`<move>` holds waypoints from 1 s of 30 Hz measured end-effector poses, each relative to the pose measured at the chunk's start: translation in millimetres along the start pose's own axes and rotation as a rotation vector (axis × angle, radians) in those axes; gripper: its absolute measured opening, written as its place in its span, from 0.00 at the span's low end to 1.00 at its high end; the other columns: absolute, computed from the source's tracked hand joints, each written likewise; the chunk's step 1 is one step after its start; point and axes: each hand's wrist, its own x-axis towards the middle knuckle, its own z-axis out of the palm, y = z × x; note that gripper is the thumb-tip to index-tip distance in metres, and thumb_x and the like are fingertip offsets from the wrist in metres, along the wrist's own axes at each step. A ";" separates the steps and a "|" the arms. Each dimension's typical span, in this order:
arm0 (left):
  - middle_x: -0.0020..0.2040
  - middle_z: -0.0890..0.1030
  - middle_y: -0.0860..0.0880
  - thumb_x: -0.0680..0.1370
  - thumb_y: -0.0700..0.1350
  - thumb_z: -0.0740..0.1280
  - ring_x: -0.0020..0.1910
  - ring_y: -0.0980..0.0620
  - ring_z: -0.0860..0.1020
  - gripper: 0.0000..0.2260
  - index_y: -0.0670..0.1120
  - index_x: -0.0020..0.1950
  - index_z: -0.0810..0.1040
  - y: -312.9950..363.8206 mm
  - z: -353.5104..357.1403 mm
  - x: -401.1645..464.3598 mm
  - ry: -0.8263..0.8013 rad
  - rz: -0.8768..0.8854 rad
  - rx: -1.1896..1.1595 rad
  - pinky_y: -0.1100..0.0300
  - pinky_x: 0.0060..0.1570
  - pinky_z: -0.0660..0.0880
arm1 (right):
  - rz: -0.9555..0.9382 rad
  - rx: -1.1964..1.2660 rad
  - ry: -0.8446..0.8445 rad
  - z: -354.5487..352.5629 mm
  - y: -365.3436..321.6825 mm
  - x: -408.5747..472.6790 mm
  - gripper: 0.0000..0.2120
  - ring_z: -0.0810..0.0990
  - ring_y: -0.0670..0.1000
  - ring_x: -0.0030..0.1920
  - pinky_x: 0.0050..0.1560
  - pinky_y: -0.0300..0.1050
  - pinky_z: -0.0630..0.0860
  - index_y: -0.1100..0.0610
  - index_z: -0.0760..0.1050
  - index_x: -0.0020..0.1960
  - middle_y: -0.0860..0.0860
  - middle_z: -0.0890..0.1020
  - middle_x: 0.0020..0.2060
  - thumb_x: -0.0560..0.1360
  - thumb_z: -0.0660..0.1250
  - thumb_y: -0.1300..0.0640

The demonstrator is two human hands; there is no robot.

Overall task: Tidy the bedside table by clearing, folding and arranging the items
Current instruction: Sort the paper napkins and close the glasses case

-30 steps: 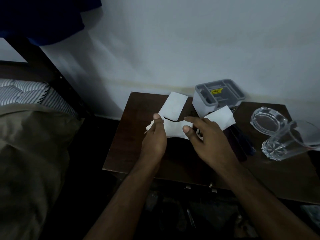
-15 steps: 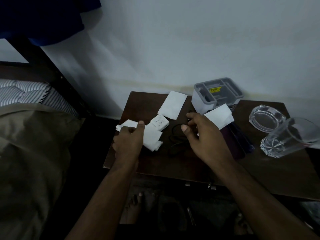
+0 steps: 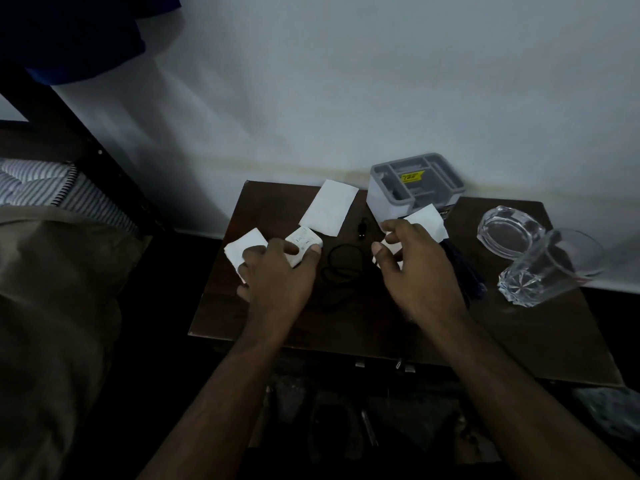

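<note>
Surface: dark wooden bedside table [image 3: 519, 341] against a pale wall; light is dim.
Left hand: left hand [image 3: 277, 271] lies palm-down at the table's left part, fingers spread fairly flat over a folded white paper [image 3: 242, 249]; thumb and forefinger touch the near edge of a small white adapter [image 3: 303, 242]. A true pinch on it cannot be confirmed.
Right hand: right hand [image 3: 415, 268] hovers mid-table, fingers loosely curled; no clear hold on anything, though white paper [image 3: 427, 221] shows just beyond the fingertips.
Cable: black cable [image 3: 337, 268] lies coiled between the two hands, one end running toward the wall.
Key relation: adapter sits at the left thumb tip, long axis slanting from near-left to far-right; left hand is plainly the nearer one.
Other papers: a flat white sheet [image 3: 329, 207] lies just behind the adapter.
Storage: grey organiser [image 3: 415, 188] stands at the back edge.
Glassware: glass ashtray [image 3: 507, 232] and tumbler [image 3: 547, 268] at far right, well apart from the hands.
Judgement: next move probably gathers adapter and cable.
</note>
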 end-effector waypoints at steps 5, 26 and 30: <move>0.53 0.81 0.55 0.78 0.62 0.66 0.58 0.53 0.78 0.14 0.53 0.51 0.81 10.9 14.8 -11.9 -0.050 0.274 -0.182 0.42 0.64 0.74 | 0.109 -0.134 -0.027 -9.5 23.0 -7.0 0.11 0.81 0.58 0.53 0.49 0.50 0.77 0.56 0.76 0.61 0.56 0.79 0.57 0.79 0.66 0.56; 0.68 0.78 0.56 0.78 0.55 0.68 0.71 0.54 0.70 0.21 0.56 0.72 0.74 32.5 71.3 -13.3 -0.236 0.562 0.126 0.47 0.71 0.63 | 0.316 0.123 -0.110 -7.8 47.6 5.6 0.18 0.79 0.52 0.63 0.58 0.38 0.69 0.58 0.78 0.67 0.53 0.81 0.63 0.80 0.67 0.53; 0.59 0.78 0.63 0.78 0.55 0.69 0.61 0.62 0.75 0.19 0.57 0.69 0.75 37.5 64.7 -17.7 -0.144 0.601 -0.169 0.63 0.63 0.73 | 0.102 0.162 0.154 -19.7 30.8 5.4 0.11 0.82 0.47 0.55 0.54 0.35 0.73 0.57 0.83 0.59 0.50 0.85 0.54 0.79 0.68 0.56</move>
